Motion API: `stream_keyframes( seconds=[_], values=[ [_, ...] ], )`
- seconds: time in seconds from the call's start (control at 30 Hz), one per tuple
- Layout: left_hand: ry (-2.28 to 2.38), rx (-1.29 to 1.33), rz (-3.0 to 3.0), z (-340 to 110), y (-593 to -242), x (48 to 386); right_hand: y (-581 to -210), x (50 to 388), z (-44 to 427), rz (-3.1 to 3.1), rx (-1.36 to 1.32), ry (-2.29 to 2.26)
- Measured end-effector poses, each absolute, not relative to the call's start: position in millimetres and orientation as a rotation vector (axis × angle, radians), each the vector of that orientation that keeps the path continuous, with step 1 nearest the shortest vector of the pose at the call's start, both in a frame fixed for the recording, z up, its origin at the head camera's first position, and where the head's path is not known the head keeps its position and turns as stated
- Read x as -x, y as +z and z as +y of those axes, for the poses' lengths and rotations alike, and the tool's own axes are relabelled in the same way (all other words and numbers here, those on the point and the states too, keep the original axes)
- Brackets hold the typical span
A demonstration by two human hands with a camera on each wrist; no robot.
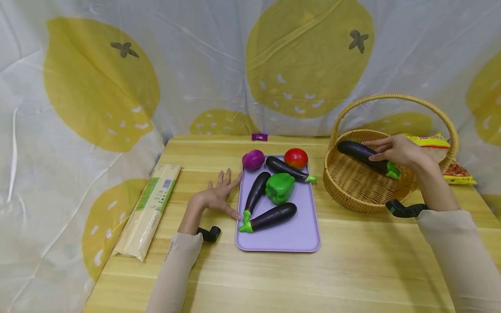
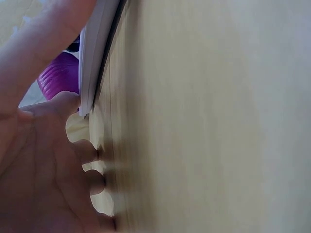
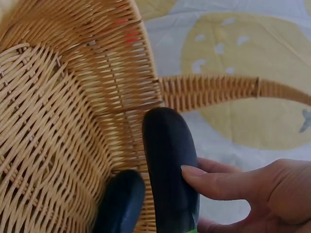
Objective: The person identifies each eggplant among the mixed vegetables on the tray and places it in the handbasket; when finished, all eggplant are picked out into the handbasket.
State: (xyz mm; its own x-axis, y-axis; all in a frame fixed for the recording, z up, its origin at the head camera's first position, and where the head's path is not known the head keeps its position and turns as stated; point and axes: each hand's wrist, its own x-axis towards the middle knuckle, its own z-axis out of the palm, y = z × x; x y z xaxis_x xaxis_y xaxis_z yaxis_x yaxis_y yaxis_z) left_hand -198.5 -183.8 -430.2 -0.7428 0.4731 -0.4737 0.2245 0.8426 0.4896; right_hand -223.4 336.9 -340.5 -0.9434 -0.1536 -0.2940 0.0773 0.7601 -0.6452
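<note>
Pinched between the thumb and fingers of my right hand (image 1: pixel 409 152) is a dark eggplant (image 1: pixel 358 151) with a green stem end, held over the wicker basket (image 1: pixel 344 195). In the right wrist view another eggplant (image 3: pixel 119 204) lies lower, inside the basket. My left hand (image 1: pixel 213 198) has its fingers spread, touching the left edge of the lilac tray (image 1: pixel 301 234). On the tray lie three eggplants (image 1: pixel 275 216) and a green bell pepper (image 1: pixel 279 188). A purple onion (image 1: pixel 253 159) and a round red fruit or vegetable (image 1: pixel 296 158) sit at its far corners.
Left of the tray lies a long pack of pale noodles (image 1: pixel 150 208). A small purple wrapped sweet (image 1: pixel 259 137) is at the table's far edge. Colourful food bags (image 1: pixel 458 174) stand behind and right of the basket, whose tall handle (image 1: pixel 395 96) arches above it. A lemon-print curtain (image 1: pixel 195 65) hangs behind.
</note>
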Motion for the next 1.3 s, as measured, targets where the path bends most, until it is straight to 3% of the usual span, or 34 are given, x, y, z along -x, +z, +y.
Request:
stream_keyframes(
  seconds=[0.5,0.8,1.3],
  values=[
    [0.545,-0.506,2.418,-184.7,-429.4,197.2,-361.2,250.2,343.3,2.542,0.046,-1.02],
    [0.549,-0.513,2.414,-184.4,-430.0,197.5,-367.4,252.8,344.9,2.569,0.097,-0.894],
    [0.544,-0.516,2.416,-184.1,-428.8,198.2,-370.3,256.6,342.8,2.457,-0.039,-0.955]
  ],
)
